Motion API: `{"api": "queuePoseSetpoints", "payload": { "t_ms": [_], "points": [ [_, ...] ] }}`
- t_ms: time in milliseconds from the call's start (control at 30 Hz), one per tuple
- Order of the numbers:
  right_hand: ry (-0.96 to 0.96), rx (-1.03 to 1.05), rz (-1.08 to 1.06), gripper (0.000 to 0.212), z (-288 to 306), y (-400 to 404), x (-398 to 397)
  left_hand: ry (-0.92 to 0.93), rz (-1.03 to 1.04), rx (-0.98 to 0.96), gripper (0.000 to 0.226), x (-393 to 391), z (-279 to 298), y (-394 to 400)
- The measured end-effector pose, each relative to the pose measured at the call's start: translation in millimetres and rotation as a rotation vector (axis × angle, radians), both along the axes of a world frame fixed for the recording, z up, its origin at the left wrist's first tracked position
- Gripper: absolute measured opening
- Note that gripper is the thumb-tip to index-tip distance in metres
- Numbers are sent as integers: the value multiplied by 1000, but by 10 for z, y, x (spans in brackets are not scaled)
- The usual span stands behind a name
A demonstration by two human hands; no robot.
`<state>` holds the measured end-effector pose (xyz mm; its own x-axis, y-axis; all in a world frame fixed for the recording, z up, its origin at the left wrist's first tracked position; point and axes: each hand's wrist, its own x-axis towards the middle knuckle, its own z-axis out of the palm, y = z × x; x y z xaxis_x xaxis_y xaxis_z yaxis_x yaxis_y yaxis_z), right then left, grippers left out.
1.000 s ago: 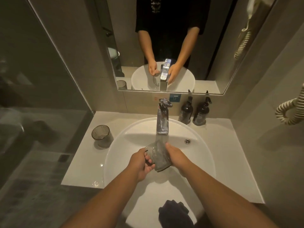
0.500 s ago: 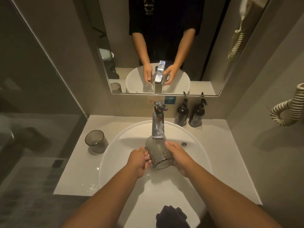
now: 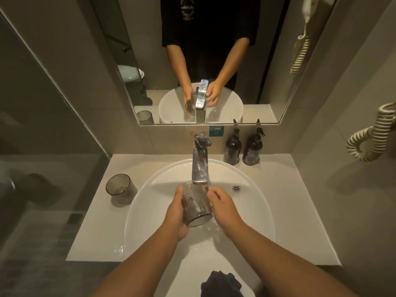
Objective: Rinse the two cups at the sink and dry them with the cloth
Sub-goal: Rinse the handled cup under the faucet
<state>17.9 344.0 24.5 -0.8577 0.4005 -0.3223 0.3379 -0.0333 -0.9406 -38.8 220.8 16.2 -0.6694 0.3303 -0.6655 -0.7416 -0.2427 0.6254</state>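
Observation:
A ribbed grey glass cup (image 3: 196,203) lies tilted under the tap's spout (image 3: 200,168), over the white basin (image 3: 252,211). One round end faces me. My left hand (image 3: 174,213) grips its left side. My right hand (image 3: 224,205) lies against its right side, thumb and curled fingers on the glass. Water splashes in the basin below the cup. The second cup (image 3: 120,188) stands upright on the counter, left of the basin. A dark cloth (image 3: 220,284) lies bunched on the basin's front rim.
Two dark pump bottles (image 3: 232,148) (image 3: 252,148) stand at the back right of the counter (image 3: 289,211). A mirror (image 3: 214,61) hangs above the tap. A glass partition (image 3: 53,125) closes the left side. A coiled cord (image 3: 368,138) hangs on the right wall.
The cup has tipped over toward the left, and my left hand has moved up to wrap its side. My right hand has slid a little away to the cup's right edge.

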Motion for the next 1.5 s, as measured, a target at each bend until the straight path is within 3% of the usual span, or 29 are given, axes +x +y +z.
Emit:
{"api": "queuePoseSetpoints", "payload": {
  "t_ms": [67, 233, 400, 533, 733, 867, 967, 1033, 1200, 1300, 1400, 1500],
  "points": [
    [-71, -82, 23, 29, -11, -13, -20, -42, 12, 9, 63, 0, -38, -5],
    [-117, -161, 52, 32, -22, -74, -66, 18, -77, -254, 66, 44, 2, 97],
    [-153, -155, 67, 26, 124, 47, -199, -77, -157, -85, 66, -31, 174, 111],
    [-127, -142, -50, 26, 188, 223, -290, -84, -22, -11, 72, -137, 180, 142],
    [56, 172, -166, 25, 542, 536, -403, -91, 181, 59, 65, -216, 128, 111],
    [243, 464, -22, 33, 983, 518, -534, -82, 178, 91, 66, -223, 134, 132],
    [320, 716, 212, 41, 1120, 449, -616, -69, 152, 112, 62, -214, 163, 133],
    [306, 869, 350, 43, 1095, 421, -622, -17, 140, 83, 60, -217, 131, 88],
    [292, 1184, 444, 57, 843, 440, -430, 129, 174, -102, 51, -186, 102, -124],
    [287, 1191, 423, 63, 732, 427, -343, 258, 145, -226, 48, -94, 201, -229],
    [281, 1128, 390, 61, 752, 370, -326, 587, -3, -430, 76, 8, 294, -385],
    [292, 1062, 329, 58, 741, 324, -212, 982, -254, -848, 103, 93, 409, -564]
  ]
}}
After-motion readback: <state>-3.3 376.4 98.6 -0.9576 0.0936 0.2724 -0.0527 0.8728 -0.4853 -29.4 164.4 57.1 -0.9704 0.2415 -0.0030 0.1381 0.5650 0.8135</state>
